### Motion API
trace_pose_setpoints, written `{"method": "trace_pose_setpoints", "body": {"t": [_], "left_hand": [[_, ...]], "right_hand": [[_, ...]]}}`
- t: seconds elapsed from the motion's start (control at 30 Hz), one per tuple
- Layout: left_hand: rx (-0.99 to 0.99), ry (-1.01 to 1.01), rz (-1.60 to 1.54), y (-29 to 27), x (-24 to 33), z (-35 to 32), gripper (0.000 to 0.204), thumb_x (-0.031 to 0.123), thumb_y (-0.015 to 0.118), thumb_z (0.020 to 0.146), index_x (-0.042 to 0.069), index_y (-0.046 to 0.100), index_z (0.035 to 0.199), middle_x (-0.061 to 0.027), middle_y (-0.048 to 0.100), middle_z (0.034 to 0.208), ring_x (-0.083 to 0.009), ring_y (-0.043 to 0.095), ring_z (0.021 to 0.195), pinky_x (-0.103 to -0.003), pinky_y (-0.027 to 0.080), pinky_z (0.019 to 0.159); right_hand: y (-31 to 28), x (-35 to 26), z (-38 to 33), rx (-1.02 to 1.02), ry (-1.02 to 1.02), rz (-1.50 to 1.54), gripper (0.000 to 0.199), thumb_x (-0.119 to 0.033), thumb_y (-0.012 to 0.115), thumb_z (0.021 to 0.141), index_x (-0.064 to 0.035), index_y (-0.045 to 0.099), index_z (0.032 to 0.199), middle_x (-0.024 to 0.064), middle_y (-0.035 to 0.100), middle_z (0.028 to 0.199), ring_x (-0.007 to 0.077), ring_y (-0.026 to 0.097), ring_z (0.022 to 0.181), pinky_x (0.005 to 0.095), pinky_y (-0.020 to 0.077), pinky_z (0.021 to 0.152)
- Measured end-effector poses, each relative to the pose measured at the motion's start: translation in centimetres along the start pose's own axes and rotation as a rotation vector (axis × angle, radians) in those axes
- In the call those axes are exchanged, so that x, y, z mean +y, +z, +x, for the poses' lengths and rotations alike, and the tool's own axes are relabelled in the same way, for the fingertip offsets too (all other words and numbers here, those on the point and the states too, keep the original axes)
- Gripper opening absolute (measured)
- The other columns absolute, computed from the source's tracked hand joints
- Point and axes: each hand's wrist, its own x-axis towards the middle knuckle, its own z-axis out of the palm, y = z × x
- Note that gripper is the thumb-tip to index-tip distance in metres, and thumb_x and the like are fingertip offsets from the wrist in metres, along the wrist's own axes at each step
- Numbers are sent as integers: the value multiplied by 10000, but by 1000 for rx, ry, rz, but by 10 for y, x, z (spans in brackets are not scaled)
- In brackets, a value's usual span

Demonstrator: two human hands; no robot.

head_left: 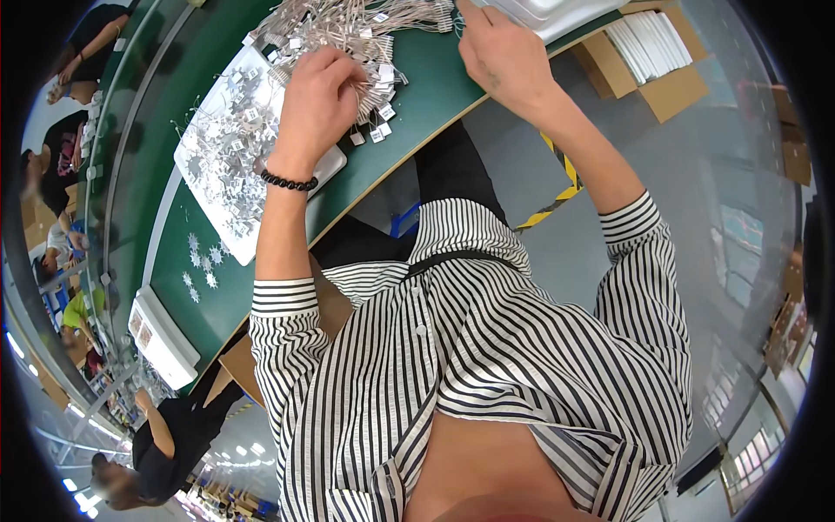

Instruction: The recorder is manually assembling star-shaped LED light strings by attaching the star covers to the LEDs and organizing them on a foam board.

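Head view: left hand (317,109), w/ a black bead bracelet (289,182) at the wrist, is laid knuckles-up on a heap of small white tagged parts with thin wire leads (348,35) on the green work table (417,96). Fingers are curled down into the heap; whether any part is actually pinched can't be told, since the fingertips are hidden under the hand. Right hand (504,56) is seen at the heap's right end, just beside a white plastic tray (548,13) at the top edge; fingers are bent inward, thumb side toward the wires, grip contents not visible. A second flat white tray full of the same small silvery-white parts (222,165) is placed left of the left hand, touching the heap. A few loose star-shaped pieces (200,265) are scattered below it on the table. Open cardboard boxes with white sheets (648,56) are on the floor, right of the table. Striped shirt sleeves (283,300) are rolled to the elbows.
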Motion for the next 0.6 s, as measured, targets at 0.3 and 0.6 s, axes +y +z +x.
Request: {"method": "trace_pose_setpoints", "body": {"t": [0.3,0.6], "left_hand": [[119,-186,-43,4,20,5,210,75,595,856,82,739,1008,-113,740,970,-347,644,792,-409,531,747],[-172,-328,344,6,4,35,276,180,579,900,127,717,1133,-133,749,896,-380,675,802,-435,539,726]], "right_hand": [[30,-30,28,110,-390,235,243,-83,624,890,-99,639,1132,38,636,986,262,640,714,369,518,619],[39,-25,46,286,-675,125,170,-125,611,877,-96,618,1044,39,598,1028,241,652,778,362,543,607]]}}
